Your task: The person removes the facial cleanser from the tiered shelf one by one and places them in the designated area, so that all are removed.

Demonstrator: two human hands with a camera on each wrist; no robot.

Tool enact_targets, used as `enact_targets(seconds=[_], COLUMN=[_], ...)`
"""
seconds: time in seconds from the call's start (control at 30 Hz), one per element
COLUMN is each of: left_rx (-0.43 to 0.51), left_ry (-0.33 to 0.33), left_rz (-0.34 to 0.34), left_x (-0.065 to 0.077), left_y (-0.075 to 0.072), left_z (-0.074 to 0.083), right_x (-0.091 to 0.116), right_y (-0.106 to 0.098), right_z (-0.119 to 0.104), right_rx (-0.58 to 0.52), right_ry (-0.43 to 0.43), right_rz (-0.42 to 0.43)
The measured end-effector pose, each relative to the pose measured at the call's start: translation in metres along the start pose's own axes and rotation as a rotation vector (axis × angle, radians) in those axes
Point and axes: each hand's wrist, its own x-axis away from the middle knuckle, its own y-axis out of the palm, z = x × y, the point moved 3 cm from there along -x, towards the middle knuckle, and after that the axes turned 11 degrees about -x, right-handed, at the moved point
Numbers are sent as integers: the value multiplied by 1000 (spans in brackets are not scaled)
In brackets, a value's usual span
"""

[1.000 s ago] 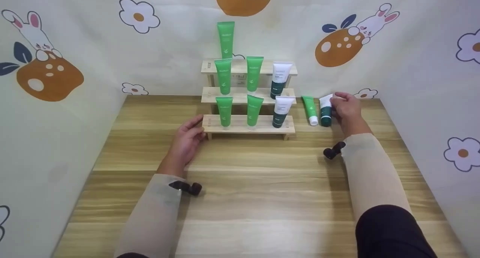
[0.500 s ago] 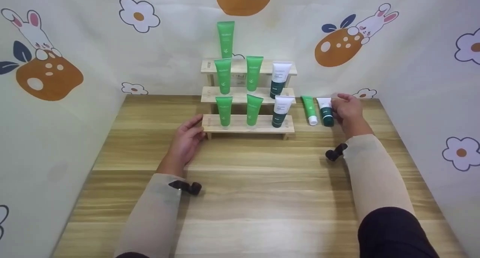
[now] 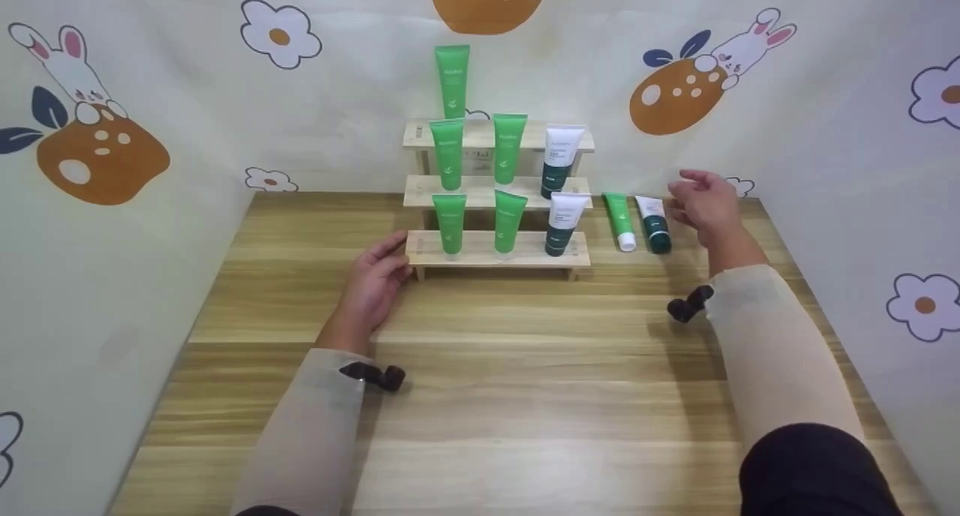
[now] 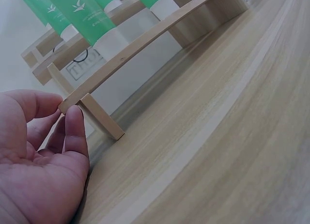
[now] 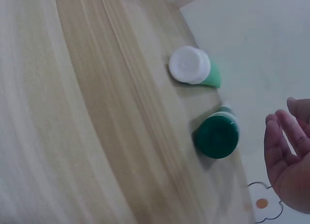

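My left hand [image 3: 373,287] is at the left end of the lowest tier of a wooden three-tier display stand [image 3: 495,258]. In the left wrist view, thumb and finger of the left hand [image 4: 43,146] pinch the corner of that board. Flat on the table, right of the stand, lie a green tube with a white cap [image 3: 619,222] and a white and dark-green tube [image 3: 654,225], side by side. Just right of the latter, my right hand [image 3: 709,208] is raised with loosely bent fingers and holds nothing. In the right wrist view a gap shows between the right hand [image 5: 290,158] and the dark-green cap [image 5: 218,136].
Several tubes stand upright, caps down, on the stand: a lone green tube [image 3: 452,81] on top, and green ones with a white and dark-green tube [image 3: 562,152] on the tiers below. A patterned cloth wall [image 3: 345,111] closes off the table's back and sides.
My right hand has let go of the white and dark-green tube and drawn away up and right. That tube now leans the other way, beside the green one. The left hand stays put.
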Motion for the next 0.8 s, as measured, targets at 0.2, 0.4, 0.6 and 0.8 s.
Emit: enact_targets(seconds=[0.2, 0.4, 0.6, 0.8], left_rx=[-7, -19, -20, -7], left_ry=[-8, -6, -11, -2], left_rz=[-5, -14, -6, -9], left_x=[-1, -1, 0, 1], left_y=[0, 2, 2, 2], left_z=[1, 1, 1, 2], right_x=[11, 26, 41, 57], right_y=[11, 26, 43, 64], right_z=[-22, -42, -59, -78], right_rx=[6, 12, -23, -128], right_ry=[-35, -53, -100, -188], right_rz=[-39, -73, -100, -162])
